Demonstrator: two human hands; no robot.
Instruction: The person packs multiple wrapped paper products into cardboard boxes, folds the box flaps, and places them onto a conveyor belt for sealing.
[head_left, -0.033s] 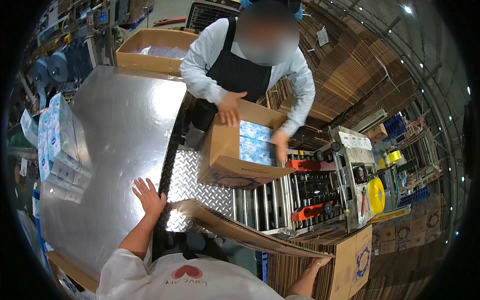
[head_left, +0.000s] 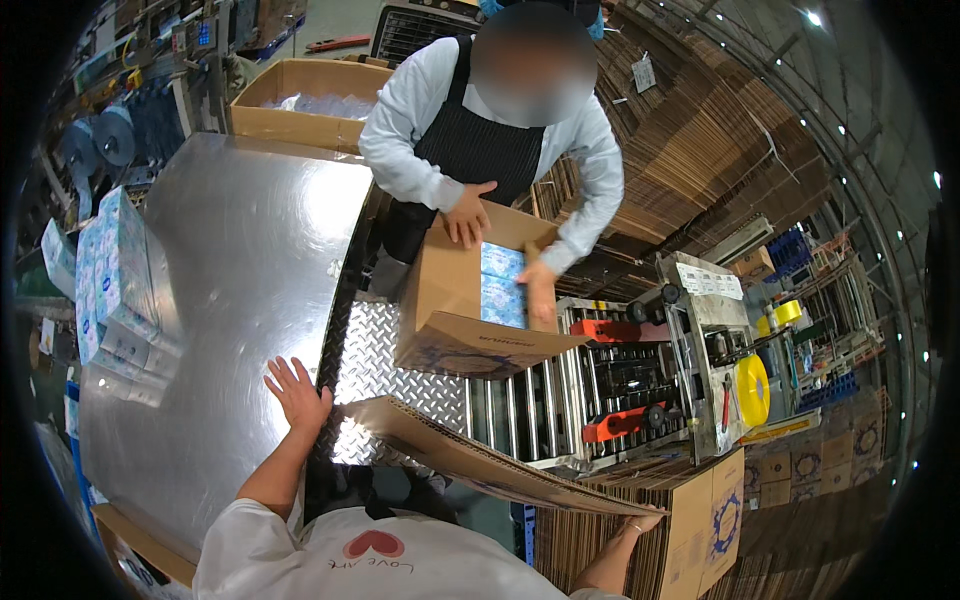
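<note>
Spread fingers of my left hand lie on the metal table, close to its right edge. My right hand, partly hidden, closes on the far end of a flattened cardboard carton beside a stack of flat cartons. This carton stretches across in front of my body. Beyond it, a co-worker has both hands at an open cardboard box on the diamond-plate surface. Blue-and-white tissue packs fill the box. One co-worker's hand rests on its upper rim, the other reaches inside its right side.
Wrapped tissue packs stand at the table's left. A roller conveyor with orange guides runs right of the box. Yellow tape hangs by the machine. An open carton of plastic film sits behind the table.
The co-worker's hand on the right side has moved left and into the box, covering part of the tissue packs. My own hands and the flattened carton have stayed in place.
</note>
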